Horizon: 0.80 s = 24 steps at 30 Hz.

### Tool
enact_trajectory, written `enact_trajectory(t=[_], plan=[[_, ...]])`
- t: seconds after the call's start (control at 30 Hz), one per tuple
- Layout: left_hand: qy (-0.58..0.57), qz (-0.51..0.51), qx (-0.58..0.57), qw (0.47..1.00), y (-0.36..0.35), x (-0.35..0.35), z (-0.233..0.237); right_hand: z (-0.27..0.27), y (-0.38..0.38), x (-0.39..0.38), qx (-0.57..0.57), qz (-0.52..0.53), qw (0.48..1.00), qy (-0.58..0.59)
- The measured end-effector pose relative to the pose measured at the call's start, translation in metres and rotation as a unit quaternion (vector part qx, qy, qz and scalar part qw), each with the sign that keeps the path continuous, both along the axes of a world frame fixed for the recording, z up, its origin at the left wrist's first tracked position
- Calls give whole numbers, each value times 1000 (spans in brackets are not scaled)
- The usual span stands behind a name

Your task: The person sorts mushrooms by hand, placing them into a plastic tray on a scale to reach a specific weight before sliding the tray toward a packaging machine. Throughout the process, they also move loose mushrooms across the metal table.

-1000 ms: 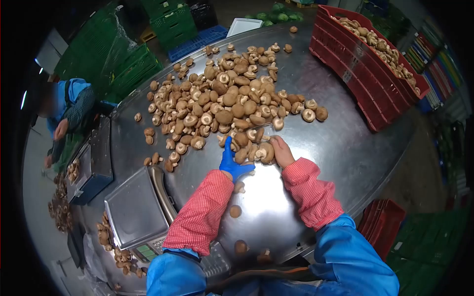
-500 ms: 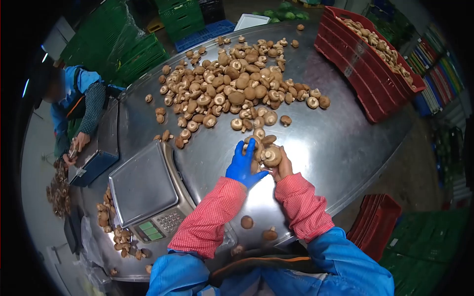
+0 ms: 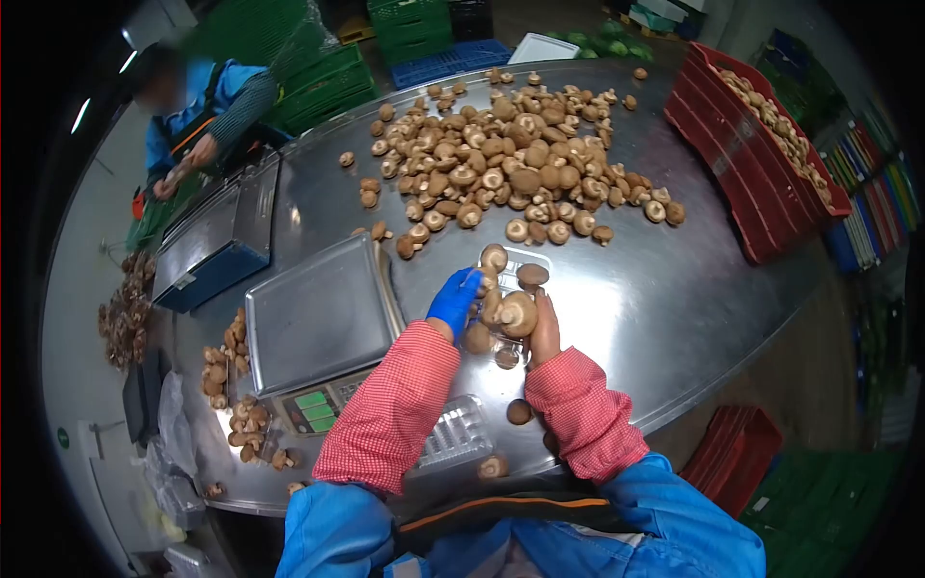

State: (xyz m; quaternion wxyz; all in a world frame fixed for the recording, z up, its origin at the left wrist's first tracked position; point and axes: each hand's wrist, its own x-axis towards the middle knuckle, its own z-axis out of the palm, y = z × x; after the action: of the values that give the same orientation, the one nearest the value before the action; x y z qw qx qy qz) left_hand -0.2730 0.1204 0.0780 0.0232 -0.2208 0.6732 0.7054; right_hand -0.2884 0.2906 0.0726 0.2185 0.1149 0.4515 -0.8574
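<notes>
My left hand (image 3: pixel 457 302), in a blue glove, curls against the left side of a small cluster of shiitake mushrooms. Bare, my right hand (image 3: pixel 545 328) presses its fingers along the right side, against a large pale mushroom (image 3: pixel 517 314) lying stem up. Between both hands are several more mushrooms, one a brown cap (image 3: pixel 532 275) near my right fingertips. A clear plastic tray (image 3: pixel 528 256) shows beneath and beyond the cluster; how the mushrooms rest in it is partly hidden. Loose mushrooms (image 3: pixel 519 412) lie close to my right wrist.
A big mushroom pile (image 3: pixel 511 154) covers the far steel table (image 3: pixel 665 328). Left stands a scale (image 3: pixel 323 313); near my left forearm lies another clear tray (image 3: pixel 458 432). A red crate (image 3: pixel 752 154) of mushrooms stands right. A co-worker (image 3: pixel 207 116) handles something beside a metal-topped box (image 3: pixel 217 236).
My hands have moved slightly apart around the mushrooms, and more of the clear tray shows. The view has shifted, and the co-worker's hands have risen above the box.
</notes>
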Motion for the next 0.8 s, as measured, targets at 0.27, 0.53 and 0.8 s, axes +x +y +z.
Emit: enact_trajectory(t=[0.27,0.53,0.8], plan=[[20,58,-123,990,-94,38,49,34,-103,42,41,153,987,-4],[-40,5,-253,967,-230,76,51,47,-109,37,487,294,699,434],[-10,89,-206,974,-251,109,32,15,-8,7,651,386,519,397]])
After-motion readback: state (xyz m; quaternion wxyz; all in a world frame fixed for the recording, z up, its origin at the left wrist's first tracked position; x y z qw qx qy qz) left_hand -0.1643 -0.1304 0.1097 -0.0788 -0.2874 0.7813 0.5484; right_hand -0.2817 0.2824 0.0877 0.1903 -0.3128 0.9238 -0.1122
